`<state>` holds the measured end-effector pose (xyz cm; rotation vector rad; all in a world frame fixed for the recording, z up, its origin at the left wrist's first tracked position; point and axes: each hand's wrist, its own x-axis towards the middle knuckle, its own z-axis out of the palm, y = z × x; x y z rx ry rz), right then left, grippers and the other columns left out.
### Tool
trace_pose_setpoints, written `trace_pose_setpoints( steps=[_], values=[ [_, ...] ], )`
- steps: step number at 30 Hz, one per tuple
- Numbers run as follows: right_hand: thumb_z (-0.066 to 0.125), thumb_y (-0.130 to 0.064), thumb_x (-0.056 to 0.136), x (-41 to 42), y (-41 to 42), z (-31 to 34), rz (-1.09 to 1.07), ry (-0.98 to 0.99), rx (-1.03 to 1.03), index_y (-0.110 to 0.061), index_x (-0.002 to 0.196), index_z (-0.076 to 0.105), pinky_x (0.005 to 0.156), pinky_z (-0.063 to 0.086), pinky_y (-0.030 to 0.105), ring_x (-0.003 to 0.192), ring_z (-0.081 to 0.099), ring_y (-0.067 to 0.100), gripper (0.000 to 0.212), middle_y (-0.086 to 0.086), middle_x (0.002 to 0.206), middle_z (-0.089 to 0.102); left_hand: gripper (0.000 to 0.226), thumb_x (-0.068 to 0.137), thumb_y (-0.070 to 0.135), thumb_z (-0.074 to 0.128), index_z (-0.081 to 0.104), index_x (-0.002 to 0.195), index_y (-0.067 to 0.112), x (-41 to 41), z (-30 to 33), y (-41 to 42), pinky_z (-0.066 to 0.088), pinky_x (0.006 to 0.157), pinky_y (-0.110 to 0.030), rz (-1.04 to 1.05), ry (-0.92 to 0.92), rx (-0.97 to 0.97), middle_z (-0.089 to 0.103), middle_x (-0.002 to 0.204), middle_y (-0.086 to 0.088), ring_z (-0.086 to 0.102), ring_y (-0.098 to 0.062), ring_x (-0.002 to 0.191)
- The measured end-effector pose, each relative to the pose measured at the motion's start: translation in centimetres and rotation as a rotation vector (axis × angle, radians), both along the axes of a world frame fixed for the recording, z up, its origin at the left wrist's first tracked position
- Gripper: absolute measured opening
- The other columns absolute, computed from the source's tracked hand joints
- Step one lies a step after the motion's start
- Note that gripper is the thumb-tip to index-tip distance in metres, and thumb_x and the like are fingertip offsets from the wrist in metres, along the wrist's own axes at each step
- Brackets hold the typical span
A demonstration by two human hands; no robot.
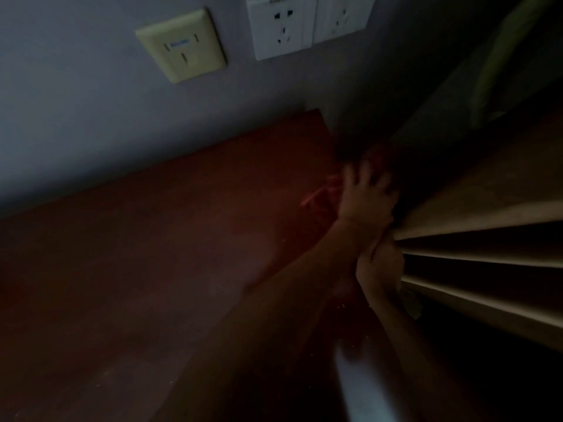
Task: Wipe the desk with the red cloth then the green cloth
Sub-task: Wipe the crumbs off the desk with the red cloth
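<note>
The view is dark and blurred. My left hand (367, 194) reaches into the far right corner of the reddish-brown desk (152, 269), fingers spread, and presses down on the red cloth (323, 199). Only a dim edge of the cloth shows to the left of the hand. My right hand (377, 264) sits just below the left wrist and grips a fold of the beige curtain (475, 220), holding it off to the right. No green cloth is in view.
A grey wall (91, 117) runs behind the desk, with a cream wall plate (181, 45) and white power sockets (280, 25). The curtain's pleats fill the right side. A pale blurred shape (359, 391) lies at the bottom.
</note>
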<state>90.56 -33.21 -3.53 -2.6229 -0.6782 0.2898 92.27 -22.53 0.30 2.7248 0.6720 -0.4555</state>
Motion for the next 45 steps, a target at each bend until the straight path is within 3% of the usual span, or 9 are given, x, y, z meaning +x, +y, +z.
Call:
trace_pose_setpoints(
  steps=[2, 8, 13, 20, 24, 29, 35, 39, 45],
  values=[
    [0.043, -0.016, 0.092, 0.0, -0.1, 0.0, -0.015, -0.004, -0.049, 0.013, 0.112, 0.058, 0.069, 0.049, 0.046, 0.081, 0.064, 0.050, 0.039, 0.037, 0.092, 0.064, 0.047, 0.098, 0.043, 0.043, 0.045, 0.144, 0.032, 1.0, -0.2, -0.2, 0.007, 0.115, -0.062, -0.204, 0.104, 0.053, 0.032, 0.156, -0.003, 0.015, -0.044, 0.144],
    [0.033, -0.029, 0.092, -0.3, 0.3, 0.4, 0.009, 0.005, 0.068, 0.002, 0.113, 0.059, 0.068, 0.048, 0.048, 0.083, 0.064, 0.050, 0.045, 0.033, 0.095, 0.066, 0.064, 0.090, 0.041, 0.055, 0.033, 0.149, 0.040, -4.3, -0.5, 2.8, 0.016, 0.114, -0.053, -0.057, -0.154, 0.105, 0.029, 0.159, 0.000, 0.025, -0.039, 0.143],
    [0.033, -0.027, 0.098, -0.1, 0.3, 0.2, 0.030, 0.066, 0.069, -0.002, 0.121, 0.058, 0.074, 0.049, 0.043, 0.090, 0.065, 0.041, 0.042, 0.025, 0.100, 0.068, 0.071, 0.078, 0.043, 0.045, 0.036, 0.148, 0.039, -15.0, -0.6, 8.5, 0.028, 0.106, -0.063, 0.304, -0.191, 0.196, 0.041, 0.152, -0.004, 0.035, -0.049, 0.134],
    [0.037, -0.014, 0.101, -0.1, 0.4, 0.2, 0.039, 0.091, 0.081, 0.003, 0.099, 0.060, 0.064, 0.030, 0.030, 0.073, 0.058, 0.029, 0.028, 0.022, 0.087, 0.063, 0.090, 0.067, 0.056, 0.048, 0.024, 0.152, 0.040, -24.6, 0.4, 12.9, 0.015, 0.110, -0.068, 0.804, -0.077, 0.169, 0.026, 0.159, -0.002, 0.016, -0.050, 0.141],
    [0.031, -0.024, 0.100, 0.6, -0.2, -0.4, 0.079, 0.149, 0.097, -0.001, 0.089, 0.056, 0.065, 0.039, 0.038, 0.072, 0.057, 0.030, 0.036, 0.020, 0.083, 0.061, 0.076, 0.083, 0.065, 0.044, 0.024, 0.152, 0.042, -22.7, -0.7, 9.5, 0.014, 0.111, -0.066, 0.775, -0.078, 0.244, 0.023, 0.160, -0.004, 0.013, -0.051, 0.142],
    [0.031, -0.028, 0.104, 1.4, -1.0, 0.3, 0.083, 0.360, 0.156, -0.010, 0.087, 0.057, 0.065, 0.032, 0.027, 0.069, 0.051, 0.018, 0.036, 0.001, 0.075, 0.054, 0.060, 0.094, 0.065, 0.033, 0.030, 0.149, 0.043, -20.0, -1.8, 3.7, 0.018, 0.109, -0.067, 0.611, -0.073, 0.320, 0.034, 0.157, -0.003, 0.026, -0.052, 0.137],
    [0.029, -0.040, 0.104, 1.0, -5.8, 1.4, 0.085, 0.686, 0.248, -0.030, 0.127, 0.057, 0.096, 0.043, 0.024, 0.109, 0.057, 0.007, 0.038, -0.009, 0.121, 0.061, 0.055, 0.093, 0.059, 0.042, 0.039, 0.146, 0.043, -19.1, -2.2, -8.8, 0.024, 0.106, -0.065, 0.241, -0.168, 0.291, 0.042, 0.152, 0.000, 0.034, -0.051, 0.131],
    [0.033, -0.074, 0.088, 0.4, -12.3, 0.7, -0.072, 0.774, 0.166, -0.042, 0.124, 0.060, 0.109, 0.038, 0.045, 0.122, 0.054, 0.013, 0.056, -0.009, 0.135, 0.057, 0.057, 0.091, 0.060, 0.042, 0.038, 0.146, 0.044, -21.1, -2.3, -17.0, 0.028, 0.105, -0.064, 0.078, -0.204, 0.247, 0.042, 0.152, 0.002, 0.035, -0.049, 0.131],
    [0.029, -0.053, 0.099, -1.4, -18.0, 2.6, -0.236, 0.666, 0.009, -0.009, 0.134, 0.053, 0.103, 0.032, 0.035, 0.129, 0.047, 0.034, 0.061, 0.015, 0.139, 0.051, 0.060, 0.089, 0.062, 0.049, 0.037, 0.145, 0.047, -22.6, -1.8, -13.1, 0.026, 0.107, -0.066, 0.310, -0.164, 0.177, 0.042, 0.151, 0.004, 0.033, -0.045, 0.135]
  ],
)
